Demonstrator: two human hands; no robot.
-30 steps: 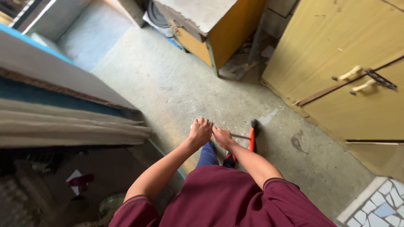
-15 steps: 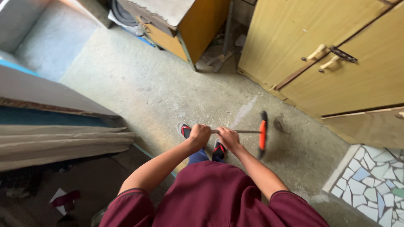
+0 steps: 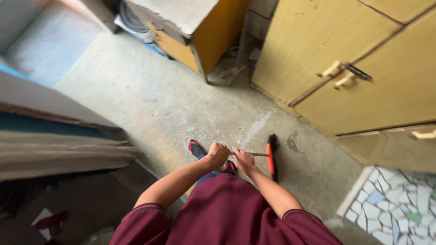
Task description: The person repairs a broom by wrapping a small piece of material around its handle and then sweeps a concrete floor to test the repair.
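Observation:
Both of my hands grip the thin handle of a push broom (image 3: 271,156). Its orange head with black bristles rests on the grey concrete floor (image 3: 172,100), just right of my hands. My left hand (image 3: 217,154) holds the handle nearer my body, and my right hand (image 3: 244,161) holds it closer to the broom head. My feet in red-and-grey sandals (image 3: 194,147) show below my hands. I wear a maroon shirt.
Yellow wooden cabinet doors (image 3: 363,77) with latches stand at the right. A yellow wooden box (image 3: 200,31) sits at the far side. A mosaic-tiled patch (image 3: 395,204) lies bottom right. A grey ledge with folded cloth (image 3: 59,149) is on the left.
The broom head has shifted right and slightly farther from me across the floor, and my view has swung so the cabinet doors fill more of the right side.

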